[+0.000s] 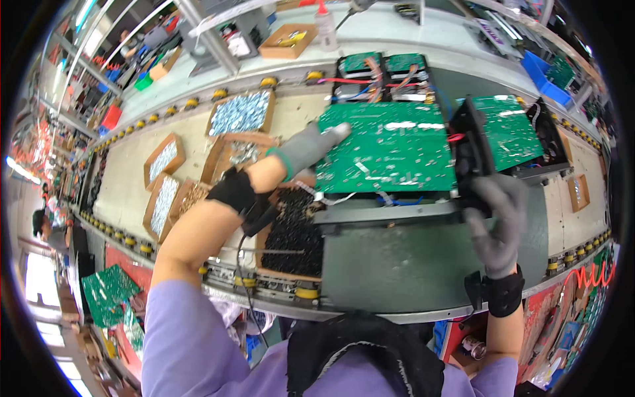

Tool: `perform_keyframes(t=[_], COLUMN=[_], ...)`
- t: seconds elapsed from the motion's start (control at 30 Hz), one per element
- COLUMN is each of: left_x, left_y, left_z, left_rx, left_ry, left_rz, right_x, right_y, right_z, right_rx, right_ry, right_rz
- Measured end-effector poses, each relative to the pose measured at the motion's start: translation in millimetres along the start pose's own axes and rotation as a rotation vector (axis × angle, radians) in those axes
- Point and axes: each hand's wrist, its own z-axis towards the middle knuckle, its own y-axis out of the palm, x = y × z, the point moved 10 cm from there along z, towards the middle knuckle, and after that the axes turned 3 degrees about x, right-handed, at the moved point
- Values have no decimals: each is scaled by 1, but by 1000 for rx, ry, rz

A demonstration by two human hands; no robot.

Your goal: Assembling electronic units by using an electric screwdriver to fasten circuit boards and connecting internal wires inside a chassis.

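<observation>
A large green circuit board (387, 149) lies over a grey metal chassis (390, 213) in front of me. At its left edge is my left hand (314, 147) in a grey glove, with the thumb on top and the other fingers hidden. A black panel with a fan (471, 149) leans at the board's right side. By that panel's near lower end is my right hand (497, 215), also gloved. Its fingers are blurred and bent but apart, and I see nothing between them; whether they touch the panel I cannot tell.
Left of the chassis are a tray of black screws (291, 231), a screwdriver-like rod (271, 251) and a box of silvery parts (241, 112). Another green board assembly (506, 135) stands right. Roller rails (268, 82) run behind. A red-tipped bottle (325, 30) stands beyond.
</observation>
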Motion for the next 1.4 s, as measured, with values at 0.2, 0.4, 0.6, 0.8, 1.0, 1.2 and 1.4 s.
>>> perform_keyframes(t=[0.2, 0.4, 0.6, 0.8, 1.0, 1.2, 1.4], left_x=[-30, -78, -134, -163, -146, -148, -120], left_y=[0, 14, 96, 87, 32, 4, -29], left_z=[-8, -68, -91, -83, -89, -108, -121], left_rx=[31, -113, -139, -4, 166, 215, 366], left_ry=[-30, -39, 137, 417, 123, -201, -40], left_rz=[-363, 479, 585, 652, 117, 7, 520], right_x=[-18, -15, -14, 25, 110, 135, 129], right_y=[5, -12, -22, -100, -325, -369, -347], right_z=[-95, -146, -176, -222, -351, -423, -359], right_rx=[-57, -40, -151, -119, 51, -106, -578], right_ry=[135, 420, 501, 653, 1149, 1469, 904], right_rz=[-57, 66, -8, -177, -1091, -1165, -1172])
